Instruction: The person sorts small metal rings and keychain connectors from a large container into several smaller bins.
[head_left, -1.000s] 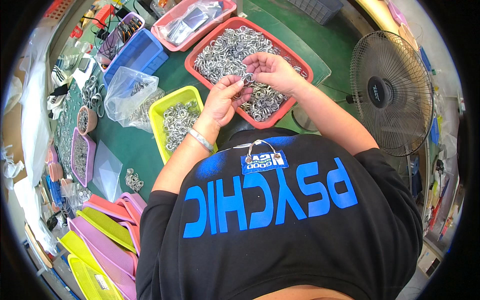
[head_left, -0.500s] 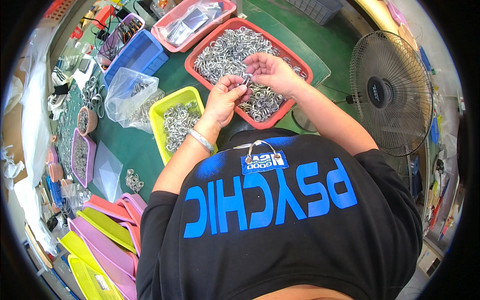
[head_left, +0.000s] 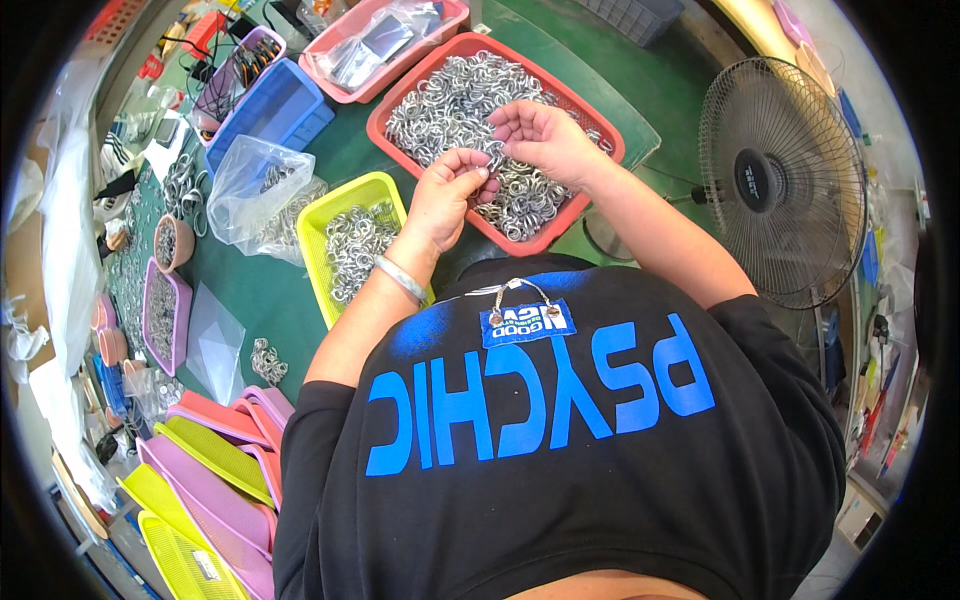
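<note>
Both hands meet over a red basket [head_left: 377, 130] heaped with small silver metal rings [head_left: 455, 95]. Between the thumb and forefinger of my right hand [head_left: 550, 145] a metal ring [head_left: 496, 152] is pinched, its other fingers curled loosely above. My left hand [head_left: 448, 198] is closed just beside it, thumb pressed to the fingers; what it grips is mostly hidden. Left of that wrist stands a yellow-green basket [head_left: 314, 245] holding more silver rings, partly covered by my forearm.
A clear plastic bag [head_left: 250, 190] of rings lies beyond the yellow-green basket. Behind are a blue bin [head_left: 270, 115] and a pink tray [head_left: 345, 85]. A standing fan [head_left: 780, 185] is at right; stacked baskets [head_left: 205, 480] sit lower left. Another person's hand [head_left: 117, 237] shows far left.
My hands stay over the red basket, with the fingertips slightly further apart and the ring showing more at my right hand. Another person's hand has appeared at the far left.
</note>
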